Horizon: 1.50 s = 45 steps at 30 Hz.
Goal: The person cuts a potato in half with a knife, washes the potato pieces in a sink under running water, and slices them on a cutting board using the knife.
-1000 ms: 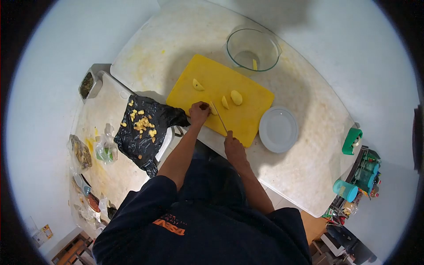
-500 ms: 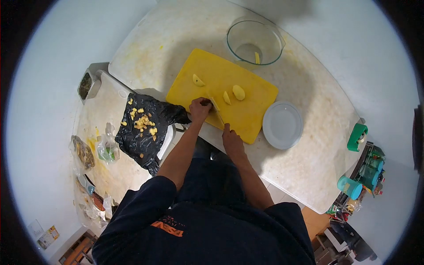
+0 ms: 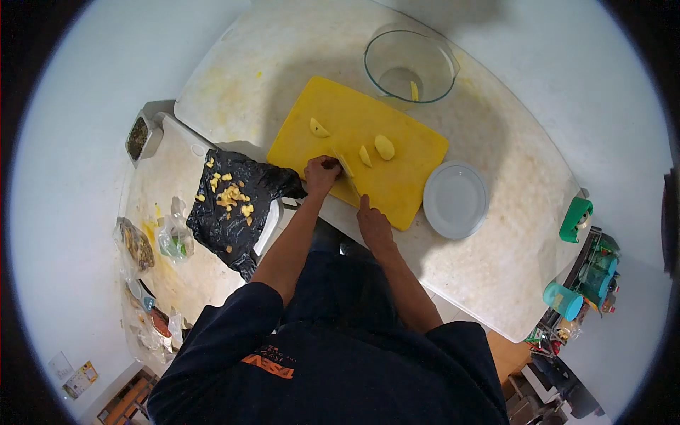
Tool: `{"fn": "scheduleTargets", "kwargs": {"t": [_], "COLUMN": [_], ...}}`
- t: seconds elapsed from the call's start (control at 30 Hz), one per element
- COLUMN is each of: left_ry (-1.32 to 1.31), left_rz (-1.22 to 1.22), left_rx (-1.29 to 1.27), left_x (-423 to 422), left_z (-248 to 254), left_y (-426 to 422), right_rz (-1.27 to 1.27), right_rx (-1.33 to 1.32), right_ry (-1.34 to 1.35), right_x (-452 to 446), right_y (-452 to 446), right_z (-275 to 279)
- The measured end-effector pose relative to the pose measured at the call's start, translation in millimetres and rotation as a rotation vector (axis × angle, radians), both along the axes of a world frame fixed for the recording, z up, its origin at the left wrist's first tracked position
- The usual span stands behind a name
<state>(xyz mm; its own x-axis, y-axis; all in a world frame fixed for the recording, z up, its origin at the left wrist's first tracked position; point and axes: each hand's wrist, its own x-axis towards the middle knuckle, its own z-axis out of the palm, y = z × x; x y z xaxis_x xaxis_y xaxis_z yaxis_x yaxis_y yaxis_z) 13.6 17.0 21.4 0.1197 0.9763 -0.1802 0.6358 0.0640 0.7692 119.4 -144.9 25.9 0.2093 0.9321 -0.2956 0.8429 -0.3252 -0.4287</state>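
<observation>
On the yellow cutting board (image 3: 397,191), my right hand (image 3: 372,221) is closed round the handle of a knife (image 3: 353,185), whose blade points up and left. My left hand (image 3: 321,173) is closed at the board's lower left edge, its fingertips at a potato piece beside the blade; the grip is partly hidden. A cut potato strip (image 3: 345,166) lies by the blade. One potato wedge (image 3: 319,127) rests farther up the board. Right of the knife are a thin wedge (image 3: 365,156) and a larger peeled potato piece (image 3: 384,147).
A glass bowl (image 3: 411,67) with a potato strip stands behind the board. To the right is a white plate (image 3: 456,200). Peelings lie on a black plastic bag (image 3: 230,237) at left. A green tape dispenser (image 3: 575,219) is at the right edge.
The view has shifted slightly, so the board and bowl appear higher. The knife blade has come down beside the potato piece, and a strip now shows apart there.
</observation>
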Motion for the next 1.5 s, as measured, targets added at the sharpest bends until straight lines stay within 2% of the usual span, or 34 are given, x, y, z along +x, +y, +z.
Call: {"fn": "scheduleTargets", "kwargs": {"t": [0.07, 0.17, 0.27, 0.37, 0.47, 0.57, 0.77, 0.87, 0.97, 1.07, 1.27, 1.37, 1.47, 1.5], "left_ry": [0.034, 0.000, -0.386, -0.424, -0.431, -0.406, -0.332, -0.355, -0.228, -0.115, -0.088, -0.198, -0.548, -0.412], "left_rz": [0.023, -0.049, 0.129, 0.136, 0.089, 0.055, 0.039, 0.061, 0.066, 0.047, 0.043, 0.002, 0.107, 0.072], "left_rx": [0.051, 0.040, -0.370, -0.379, -0.379, -0.417, -0.334, -0.394, -0.364, -0.322, -0.257, -0.199, -0.268, -0.201], "left_x": [3, -3, -7, -5, -6, -9, -9, -8, -3, -4, -1, -4, -13, -13], "left_z": [9, -9, -19, -5, 2, -3, -8, -4, 7, -7, -7, 8, -13, -15], "left_y": [-4, 1, 7, 2, 3, 10, 13, 14, 13, 14, 11, 7, -1, 0], "right_rz": [-0.006, 0.008, -0.037, 0.004, 0.015, -0.044, -0.049, -0.039, -0.056, -0.049, -0.056, -0.073, -0.049, -0.056], "right_rx": [-0.024, -0.083, -0.088, -0.046, -0.116, -0.216, -0.187, -0.203, -0.262, -0.258, -0.221, -0.246, -0.212, -0.204], "right_ry": [0.023, -0.009, 0.064, -0.024, -0.018, 0.105, 0.134, 0.141, 0.142, 0.151, 0.162, 0.197, 0.161, 0.169], "right_x": [0, 1, 3, 4, 4, 4, 2, 3, 3, 3, 4, 5, 4, 4], "right_y": [1, 5, 6, 6, 8, 12, 12, 13, 16, 15, 12, 13, 12, 13], "right_z": [2, 5, 4, 7, 10, 17, 24, 23, 18, 15, 6, 5, 10, 11]}}
